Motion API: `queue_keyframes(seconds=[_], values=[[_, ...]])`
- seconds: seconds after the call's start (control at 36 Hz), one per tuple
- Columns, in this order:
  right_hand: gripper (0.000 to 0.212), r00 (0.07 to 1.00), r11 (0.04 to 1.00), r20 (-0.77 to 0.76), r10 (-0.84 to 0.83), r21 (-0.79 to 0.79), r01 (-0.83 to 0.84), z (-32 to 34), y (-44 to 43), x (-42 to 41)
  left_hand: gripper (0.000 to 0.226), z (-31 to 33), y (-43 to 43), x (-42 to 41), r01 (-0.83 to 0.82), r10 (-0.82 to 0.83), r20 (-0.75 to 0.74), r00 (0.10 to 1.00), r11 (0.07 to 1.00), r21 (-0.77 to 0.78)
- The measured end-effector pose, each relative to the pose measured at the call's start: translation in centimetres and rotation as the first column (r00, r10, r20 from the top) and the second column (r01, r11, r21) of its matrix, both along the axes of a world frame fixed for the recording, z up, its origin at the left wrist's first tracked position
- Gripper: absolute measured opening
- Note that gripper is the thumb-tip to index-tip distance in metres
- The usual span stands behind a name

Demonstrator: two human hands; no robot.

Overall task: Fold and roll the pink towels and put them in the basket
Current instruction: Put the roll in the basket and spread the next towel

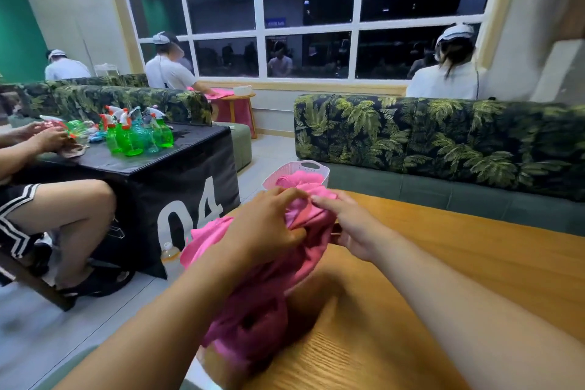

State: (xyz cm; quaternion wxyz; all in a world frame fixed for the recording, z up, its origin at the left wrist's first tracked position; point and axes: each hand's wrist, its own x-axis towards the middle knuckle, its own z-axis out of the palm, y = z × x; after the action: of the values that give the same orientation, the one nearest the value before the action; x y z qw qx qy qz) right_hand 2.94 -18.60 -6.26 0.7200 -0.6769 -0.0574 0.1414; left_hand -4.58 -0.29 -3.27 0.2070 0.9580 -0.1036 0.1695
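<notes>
- The pink towel [262,304] is sitting all bunched up in the lower middle of the frame. It's draping over the left edge of the wooden table [459,263], with no tidy fold showing.
- The left hand [269,228] is gripping a wad of it with curled fingers. The right hand [354,231] is laying a straight forefinger on the top fold; can't tell whether the thumb is pinching underneath.
- I'm guessing it's light, floppy and not slippery, so it'll be sagging anywhere it isn't supported. Going for two corners or a hem is probably better than a fistful of the middle.
- Plenty of bare tabletop is lying to the right for spreading it flat. The left table edge is running right under the towel, so it could be sliding off there.
- The basket [311,165] is sitting just beyond the hands, centre frame, holding other pink towels [302,178].
</notes>
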Motion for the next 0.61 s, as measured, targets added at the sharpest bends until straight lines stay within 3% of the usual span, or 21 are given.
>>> queue_keyframes(seconds=[0.14, 0.33, 0.44, 0.56, 0.61], values=[[0.04, 0.982, 0.978, -0.028, -0.189, 0.089, 0.191, 0.2, -10.2, -3.3, 0.056, 2.5, -9.1, -0.7, 0.201, -0.202, 0.013, 0.979, 0.979, 0.043], [0.062, 0.881, 0.881, -0.054, -0.469, 0.033, 0.471, -3.0, -25.7, -9.2, 0.053, 1.2, -22.0, -2.1, 0.418, -0.404, -0.111, 0.908, 0.887, 0.194], [0.036, 0.778, 0.78, -0.054, -0.626, -0.044, 0.624, -5.2, -32.3, -13.0, 0.06, -1.9, -25.7, -3.7, 0.525, -0.49, -0.278, 0.826, 0.849, 0.063], [0.04, 0.728, 0.724, -0.033, -0.685, -0.148, 0.674, -6.7, -37.1, -15.7, 0.068, -3.9, -25.5, -4.9, 0.535, -0.497, -0.33, 0.803, 0.844, 0.03], [0.044, 0.706, 0.676, 0.053, -0.706, -0.249, 0.694, -6.9, -38.3, -16.7, 0.069, -4.5, -24.4, -5.2, 0.517, -0.484, -0.337, 0.808, 0.856, 0.01]])
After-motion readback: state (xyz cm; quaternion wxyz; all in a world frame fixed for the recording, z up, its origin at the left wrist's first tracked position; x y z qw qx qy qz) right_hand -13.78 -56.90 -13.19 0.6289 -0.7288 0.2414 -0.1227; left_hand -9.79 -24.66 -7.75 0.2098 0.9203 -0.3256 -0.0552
